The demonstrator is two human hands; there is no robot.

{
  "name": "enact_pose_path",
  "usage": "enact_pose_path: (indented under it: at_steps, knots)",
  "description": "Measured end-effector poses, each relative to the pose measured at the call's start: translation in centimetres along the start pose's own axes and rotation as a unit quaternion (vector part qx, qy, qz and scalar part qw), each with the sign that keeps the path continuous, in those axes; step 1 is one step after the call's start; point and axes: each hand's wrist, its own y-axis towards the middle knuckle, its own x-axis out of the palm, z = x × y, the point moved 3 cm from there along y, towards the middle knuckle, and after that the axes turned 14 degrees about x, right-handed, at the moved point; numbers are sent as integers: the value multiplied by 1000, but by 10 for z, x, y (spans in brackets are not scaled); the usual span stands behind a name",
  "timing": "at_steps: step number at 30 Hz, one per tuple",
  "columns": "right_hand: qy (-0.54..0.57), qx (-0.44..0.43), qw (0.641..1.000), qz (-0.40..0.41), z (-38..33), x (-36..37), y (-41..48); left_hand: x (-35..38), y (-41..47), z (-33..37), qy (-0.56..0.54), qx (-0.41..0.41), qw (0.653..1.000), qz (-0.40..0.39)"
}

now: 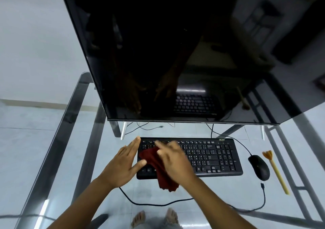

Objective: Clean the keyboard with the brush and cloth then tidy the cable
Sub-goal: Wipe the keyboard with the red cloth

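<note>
Acer keyboard (pixel 207 155): my left hand (pixel 123 165), fingers spread, steadies its nine-o'clock end; my right hand (pixel 174 160) presses the maroon cloth (pixel 159 169) flat onto keys. Brush (pixel 274 170) parked at three o'clock.

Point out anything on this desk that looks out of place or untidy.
The black cable trails loose across the glass desk in front of the keyboard, its plug end lying unconnected near the mouse. Nothing looks damaged or spilled.

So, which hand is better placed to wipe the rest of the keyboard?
Right. The right hand presses the dark red cloth on the keyboard, with unwiped keys on its side. The left hand lies open at the left edge.
</note>
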Motion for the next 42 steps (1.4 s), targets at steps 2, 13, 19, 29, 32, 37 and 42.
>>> enact_pose_path:
  at_steps: [2,13,19,29,32,37,42]
  knots:
    - [-13,51,997,55,11,-13,13,-1,2,2,3,-22,1000,13]
    - [69,103,987,-102,20,-45,12,-14,29,40,-35,10,988,147]
    - [268,141,950,-74,60,-104,-4,-19,74,117,-252,-79,947,184]
    - [294,162,937,97,192,-253,-49,57,203,265,-266,-15,950,163]
    - [283,174,933,140,242,-297,-68,97,247,311,-301,-12,943,140]
    - [221,223,936,156,323,-342,-94,174,288,359,-390,-73,916,60]
    - [173,300,933,99,387,-350,-91,232,315,376,-325,-71,943,14]
